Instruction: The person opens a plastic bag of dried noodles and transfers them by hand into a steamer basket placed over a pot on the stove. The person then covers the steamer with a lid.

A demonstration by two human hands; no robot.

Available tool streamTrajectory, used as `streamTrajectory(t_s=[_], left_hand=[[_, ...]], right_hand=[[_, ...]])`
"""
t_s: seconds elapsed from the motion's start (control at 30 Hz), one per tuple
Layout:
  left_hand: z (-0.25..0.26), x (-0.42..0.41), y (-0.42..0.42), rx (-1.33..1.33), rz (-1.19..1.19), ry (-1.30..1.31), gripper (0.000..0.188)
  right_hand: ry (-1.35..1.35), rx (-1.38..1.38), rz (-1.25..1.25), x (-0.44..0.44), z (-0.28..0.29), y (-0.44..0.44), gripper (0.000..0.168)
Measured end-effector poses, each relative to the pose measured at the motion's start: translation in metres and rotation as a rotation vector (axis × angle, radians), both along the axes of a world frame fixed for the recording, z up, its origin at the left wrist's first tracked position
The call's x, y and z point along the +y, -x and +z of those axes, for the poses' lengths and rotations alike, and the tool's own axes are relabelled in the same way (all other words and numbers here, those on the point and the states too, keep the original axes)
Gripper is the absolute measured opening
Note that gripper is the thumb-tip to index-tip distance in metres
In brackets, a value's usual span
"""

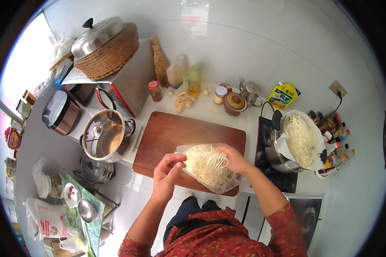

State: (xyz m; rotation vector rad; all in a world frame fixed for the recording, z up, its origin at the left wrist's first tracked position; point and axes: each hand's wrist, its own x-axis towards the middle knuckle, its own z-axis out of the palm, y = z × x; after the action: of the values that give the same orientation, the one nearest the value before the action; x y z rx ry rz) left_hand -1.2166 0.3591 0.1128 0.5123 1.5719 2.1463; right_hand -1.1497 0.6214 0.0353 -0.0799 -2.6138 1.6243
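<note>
A clear plastic bag (223,189) full of thin pale noodles (206,167) lies on the near right part of a brown wooden cutting board (186,128). My right hand (231,158) is in the noodles at the bag's right side, with a looped strand bunch at its fingers. My left hand (170,167) is raised by the bag's left edge, thumb and fingers nearly together; whether they pinch anything cannot be told. Right of the board, more noodles (300,139) lie on a white cloth (285,148) in a steel steamer pot (274,157) on a black cooktop (284,182).
A steel pot with a glass lid (104,135) stands left of the board. Behind the board are ginger (184,101), an oil bottle (194,82), jars, a brown lidded pot (234,103) and a metal kettle (251,93). Several seasoning bottles (337,157) stand beyond the steamer.
</note>
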Motion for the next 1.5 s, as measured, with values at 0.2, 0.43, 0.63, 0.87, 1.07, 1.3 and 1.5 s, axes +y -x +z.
streamTrajectory(t_s=[0.2, 0.43, 0.63, 0.87, 1.07, 1.3, 1.5], left_hand=[[-0.004, 0.0, -0.002, -0.012, 0.008, 0.016, 0.019], [-0.002, 0.009, -0.007, 0.071, -0.063, 0.041, 0.019], [-0.001, 0.001, -0.005, 0.076, -0.012, 0.064, 0.019], [-0.001, -0.004, 0.001, 0.097, 0.051, 0.015, 0.022], [-0.003, 0.0, 0.002, 0.109, 0.055, 0.046, 0.026], [-0.004, 0.005, 0.001, 0.291, 0.207, 0.26, 0.023], [0.014, 0.004, -0.04, 0.587, 0.397, 0.212, 0.03]], right_hand=[[-0.566, -0.193, 0.002, -0.02, 0.023, -0.011, 0.031], [-0.658, -0.083, -0.072, -0.054, -0.013, 0.019, 0.057], [-0.559, -0.611, 0.021, -0.049, 0.018, 0.043, 0.05], [0.638, -0.28, 0.039, -0.029, 0.077, 0.027, 0.031], [-0.352, -0.135, 0.099, -0.027, 0.045, 0.018, 0.036], [-0.196, 0.018, 0.044, -0.029, 0.033, 0.005, 0.04], [0.788, 0.002, 0.072, -0.038, 0.057, -0.003, 0.033]])
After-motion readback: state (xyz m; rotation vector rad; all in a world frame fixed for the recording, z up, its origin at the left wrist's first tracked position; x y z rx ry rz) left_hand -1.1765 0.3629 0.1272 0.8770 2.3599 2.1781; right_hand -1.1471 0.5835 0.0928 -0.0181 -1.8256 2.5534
